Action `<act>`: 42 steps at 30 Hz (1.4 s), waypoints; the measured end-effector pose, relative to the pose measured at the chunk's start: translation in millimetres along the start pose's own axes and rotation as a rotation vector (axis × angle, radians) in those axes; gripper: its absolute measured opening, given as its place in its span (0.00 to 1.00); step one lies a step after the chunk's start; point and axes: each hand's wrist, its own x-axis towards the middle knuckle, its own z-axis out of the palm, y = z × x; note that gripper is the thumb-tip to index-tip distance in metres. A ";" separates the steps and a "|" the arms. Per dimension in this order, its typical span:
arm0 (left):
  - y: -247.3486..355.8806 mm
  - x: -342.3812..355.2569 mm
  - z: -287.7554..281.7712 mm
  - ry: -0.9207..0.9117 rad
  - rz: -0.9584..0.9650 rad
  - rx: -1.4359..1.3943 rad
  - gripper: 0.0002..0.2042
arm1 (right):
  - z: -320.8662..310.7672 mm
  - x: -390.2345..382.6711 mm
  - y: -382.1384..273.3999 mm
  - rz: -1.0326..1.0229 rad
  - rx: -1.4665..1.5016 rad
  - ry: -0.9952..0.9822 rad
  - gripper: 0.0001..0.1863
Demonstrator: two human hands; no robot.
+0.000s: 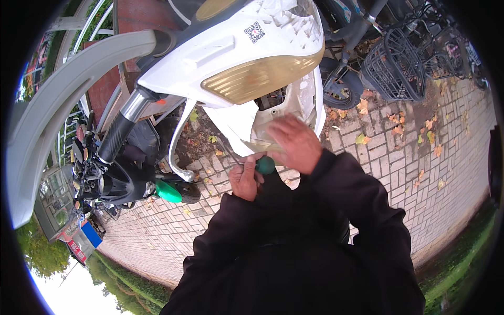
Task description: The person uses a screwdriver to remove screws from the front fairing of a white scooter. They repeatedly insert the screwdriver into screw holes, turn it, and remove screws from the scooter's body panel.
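Note:
In front of me stands a white electric scooter with a gold ribbed panel. Below that panel, its lower white inner cover has a dark opening. My left hand is closed around a screwdriver, whose round green handle end points to the right; its thin shaft is barely visible at the left. Just above and right of that handle, my right hand is held over the lower cover, slightly blurred. Its fingers are stretched out and nothing shows in them. Whether it touches the cover, I cannot tell.
The scooter's brake lever, black grip and large grey curved part stick out at the left. Beyond stands a dark two-wheeler with a green part. A black wire basket is at the right. Leaves lie on the brick paving.

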 end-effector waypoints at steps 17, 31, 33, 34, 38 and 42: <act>-55.5 -26.4 -53.2 -0.002 0.207 0.148 0.22 | 47.1 63.5 79.0 0.053 -0.275 -0.426 0.25; -58.3 15.7 36.2 0.076 0.132 0.136 0.13 | 15.7 78.6 90.0 -0.098 -0.278 -0.649 0.12; -54.6 13.3 42.0 0.087 0.107 0.149 0.13 | 12.1 82.9 91.1 -0.118 -0.247 -0.673 0.10; -53.1 13.0 44.8 0.120 0.204 0.225 0.13 | 11.5 85.2 91.6 -0.117 -0.253 -0.695 0.10; -49.8 24.7 45.9 0.248 0.397 0.321 0.10 | 14.3 88.9 93.7 -0.121 -0.215 -0.664 0.13; -51.2 40.7 43.1 0.316 0.423 0.260 0.07 | 10.7 97.3 99.7 -0.085 -0.142 -0.754 0.14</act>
